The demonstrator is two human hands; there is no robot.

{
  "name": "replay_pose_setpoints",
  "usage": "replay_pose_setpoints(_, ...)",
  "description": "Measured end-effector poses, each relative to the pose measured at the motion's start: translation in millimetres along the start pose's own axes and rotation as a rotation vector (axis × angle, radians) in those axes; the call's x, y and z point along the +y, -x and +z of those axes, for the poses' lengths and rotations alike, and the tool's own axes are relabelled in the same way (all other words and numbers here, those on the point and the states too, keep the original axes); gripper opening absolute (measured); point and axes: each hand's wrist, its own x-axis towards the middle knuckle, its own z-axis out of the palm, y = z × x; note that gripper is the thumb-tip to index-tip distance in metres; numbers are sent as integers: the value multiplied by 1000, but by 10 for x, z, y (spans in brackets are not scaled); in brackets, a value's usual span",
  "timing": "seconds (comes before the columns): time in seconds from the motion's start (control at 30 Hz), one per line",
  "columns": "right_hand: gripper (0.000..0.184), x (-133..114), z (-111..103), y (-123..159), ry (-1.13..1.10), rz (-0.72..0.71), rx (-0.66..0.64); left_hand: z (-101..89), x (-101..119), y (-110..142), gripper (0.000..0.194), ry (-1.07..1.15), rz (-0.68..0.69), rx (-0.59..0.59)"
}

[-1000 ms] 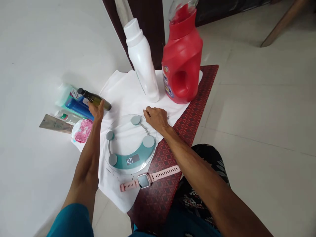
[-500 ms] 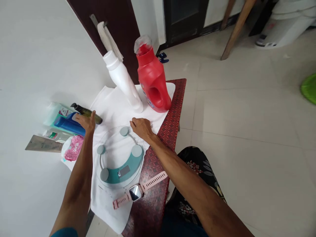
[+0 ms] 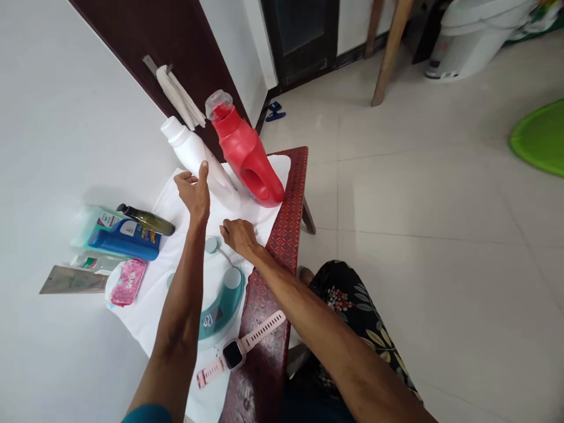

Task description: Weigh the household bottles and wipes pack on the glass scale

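My left hand (image 3: 194, 191) is in front of the white bottle (image 3: 189, 144), thumb raised and apart from loosely bent fingers, holding nothing. Whether it touches that bottle, I cannot tell. My right hand (image 3: 240, 238) rests closed on the white cloth (image 3: 165, 202), by the far edge of a round glass bathroom scale (image 3: 220, 329); the inside of its fist is hidden. Digits glow on the scale's display, partly covered by my left forearm. A red jug-like bottle (image 3: 247, 158) with a clear cap stands beside the white one. Nearer me lies a pink-strapped smartwatch (image 3: 233, 354).
Along the wall stand a dark green pump bottle (image 3: 152, 222), a blue bottle (image 3: 126, 238), a clear bottle (image 3: 94, 262), a grey-brown tube (image 3: 77, 280) and a pink pack (image 3: 128, 282). The red patterned table (image 3: 291, 220) ends at the right. A white bucket (image 3: 471, 44) is on the floor.
My left hand has left the blue and green bottles and moved right and away to the white bottle. My right hand stays closed beside the scale. Digits now show clearly on the scale's display.
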Motion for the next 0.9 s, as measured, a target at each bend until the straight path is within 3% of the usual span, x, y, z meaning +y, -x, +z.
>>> replay_pose_setpoints(0.07,43,-6,4,-4,-4,0,-6,68,26,93,56,-11,-34,42)
replay_pose_setpoints(0.2,44,-8,-5,2,5,11,-13,304,80,227,52,167,-92,-55)
replay_pose_setpoints(0.33,44,2,-16,9,20,13,-13,296,27,137,56,259,-144,52)
replay_pose_setpoints(0.47,43,3,-10,9,25,7,-17,-59,-137,-19,56,210,-130,188)
replay_pose_setpoints(0.6,44,-1,-8,14,37,12,-25,-426,-180,-27,59,193,-62,224)
replay_pose_setpoints(0.73,44,1,-10,14,37,14,-30,-806,-11,106,66,236,1,237)
replay_pose_setpoints(0.9,45,16,6,18,18,20,-26,-1480,290,508,73,265,11,215)
